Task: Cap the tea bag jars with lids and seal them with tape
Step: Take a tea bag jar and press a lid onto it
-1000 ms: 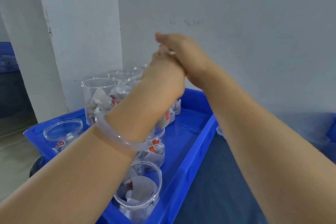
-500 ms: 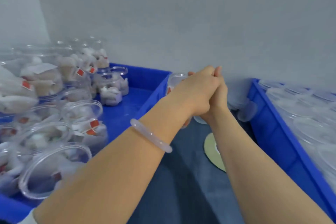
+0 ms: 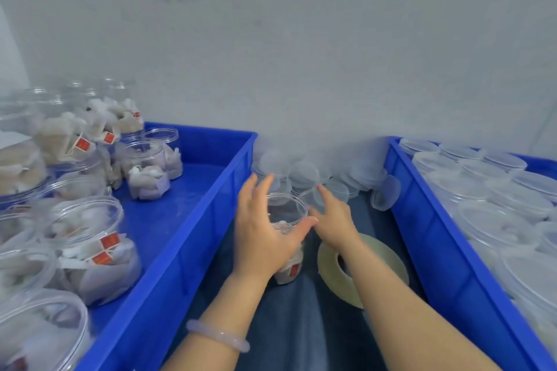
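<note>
Open tea bag jar [image 3: 286, 211] upright on dark mat [image 3: 301, 325], centre of view, in the gap between two blue bins. No lid on it yet.
Left hand [image 3: 262, 235] wrapped round jar from its 8 o'clock side: fingers up along the far-left wall, thumb curled across the near side just under the rim.
Right hand [image 3: 333, 221] at jar's 3 o'clock, fingers stretched toward 12 at a clear lid [image 3: 310, 197] beside the rim. Can't tell whether pinching it or only touching.
Tape roll [image 3: 327, 262] flat on mat at jar's 4 o'clock, partly under right forearm.
Loose lids [image 3: 301, 173] piled against the wall at 12 o'clock.
Left bin [image 3: 211, 205] at 9 o'clock: open filled jars [image 3: 90, 250], red tags showing.
Right bin [image 3: 437, 250] at 3 o'clock: clear round plastic pieces [image 3: 482, 183], lids or tubs, can't tell.
Pale bracelet [image 3: 217, 337] on left wrist.
</note>
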The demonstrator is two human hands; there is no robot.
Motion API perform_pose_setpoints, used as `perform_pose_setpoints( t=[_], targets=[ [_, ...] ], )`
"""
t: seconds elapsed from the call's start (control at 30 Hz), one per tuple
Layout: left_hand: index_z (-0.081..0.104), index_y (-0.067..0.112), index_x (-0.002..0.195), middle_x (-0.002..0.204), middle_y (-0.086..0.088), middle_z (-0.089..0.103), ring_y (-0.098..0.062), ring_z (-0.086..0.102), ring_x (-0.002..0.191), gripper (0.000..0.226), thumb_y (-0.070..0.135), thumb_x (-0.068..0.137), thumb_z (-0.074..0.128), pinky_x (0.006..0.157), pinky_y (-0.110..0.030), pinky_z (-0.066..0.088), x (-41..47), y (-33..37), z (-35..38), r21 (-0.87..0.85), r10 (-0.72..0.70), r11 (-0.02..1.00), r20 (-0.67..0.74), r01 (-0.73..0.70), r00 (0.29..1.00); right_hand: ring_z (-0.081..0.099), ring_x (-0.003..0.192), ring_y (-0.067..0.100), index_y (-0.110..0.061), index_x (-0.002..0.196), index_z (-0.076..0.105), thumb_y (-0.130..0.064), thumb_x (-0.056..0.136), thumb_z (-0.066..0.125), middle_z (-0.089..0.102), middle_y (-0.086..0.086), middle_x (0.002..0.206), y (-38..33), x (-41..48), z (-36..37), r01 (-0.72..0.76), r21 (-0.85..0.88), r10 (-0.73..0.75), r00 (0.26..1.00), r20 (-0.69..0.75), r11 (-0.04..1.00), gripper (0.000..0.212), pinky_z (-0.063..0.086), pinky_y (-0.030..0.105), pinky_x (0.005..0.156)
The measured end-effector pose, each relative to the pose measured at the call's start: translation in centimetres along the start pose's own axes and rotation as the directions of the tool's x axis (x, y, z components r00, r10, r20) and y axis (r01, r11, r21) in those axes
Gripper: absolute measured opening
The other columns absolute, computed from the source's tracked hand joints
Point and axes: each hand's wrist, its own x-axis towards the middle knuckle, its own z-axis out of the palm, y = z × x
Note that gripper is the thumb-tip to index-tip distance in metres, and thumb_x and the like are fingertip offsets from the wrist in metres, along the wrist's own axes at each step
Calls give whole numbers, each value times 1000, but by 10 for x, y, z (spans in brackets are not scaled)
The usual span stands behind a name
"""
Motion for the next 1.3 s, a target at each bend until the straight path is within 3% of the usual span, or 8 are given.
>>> perform_pose_setpoints(
  t=[0.1,0.3,0.47,0.6,0.77,0.9,1.1,1.3],
  targets=[
    [41,34,130,130,10,51,2,47,120,88,47,56,85,96,-13,41,-5,-12,7,-219,-167,963,-12,160,986,-1,146,35,-22,150,20,-42,95,40,10,8,160,15,10,13,-60,-373,117,984,134,926,61,6,47,117],
    [38,38,125,126,9,54,-1,51,118,76,54,60,74,95,-13,41,-7,-18,12,-293,-132,949,-28,118,991,48,106,30,-19,89,52,-41,88,52,51,6,111,20,10,25,-102,-249,82,993,-90,963,21,40,38,89],
    [45,23,125,123,10,54,4,51,114,78,57,61,74,92,-9,41,-9,-21,17,-314,-116,944,-35,100,993,57,78,16,-21,83,51,-39,91,57,61,-7,80,4,-4,3,89,522,222,835,-503,848,21,39,25,63],
    [41,23,129,128,10,51,-2,51,119,89,74,61,69,95,-14,42,-7,-20,16,-368,-128,923,-17,113,992,59,54,5,-17,89,61,-36,95,54,64,-8,59,-24,-8,-41,134,884,369,873,-320,448,22,47,20,52],
    [32,33,130,132,18,45,9,48,120,78,83,72,46,93,-10,41,-4,-20,14,-436,-128,895,-57,91,990,55,75,8,-19,83,66,-23,93,57,61,-9,77,-54,-19,-26,35,437,44,985,-169,899,14,41,14,61],
    [43,28,126,121,27,52,12,52,113,74,82,74,44,88,-6,41,-3,-22,16,-473,-184,873,-87,122,979,49,111,2,-24,109,68,-11,90,57,51,-13,118,-75,-25,-21,283,242,-227,945,-235,928,26,38,11,89],
    [63,1,105,93,1,71,-13,66,92,79,71,78,40,79,-27,49,0,-32,19,-664,-354,685,57,301,933,41,126,7,-41,126,58,-48,88,54,51,-18,137,-75,-34,-20,424,-45,-425,905,-27,905,39,31,23,93],
    [66,14,85,77,2,70,-14,65,81,73,80,73,37,69,-25,49,2,-33,22,-698,-456,607,86,380,886,59,89,-4,-38,98,71,-51,81,63,71,-18,89,-85,-24,-23,297,58,-296,955,-35,953,23,45,24,76]
  ],
)
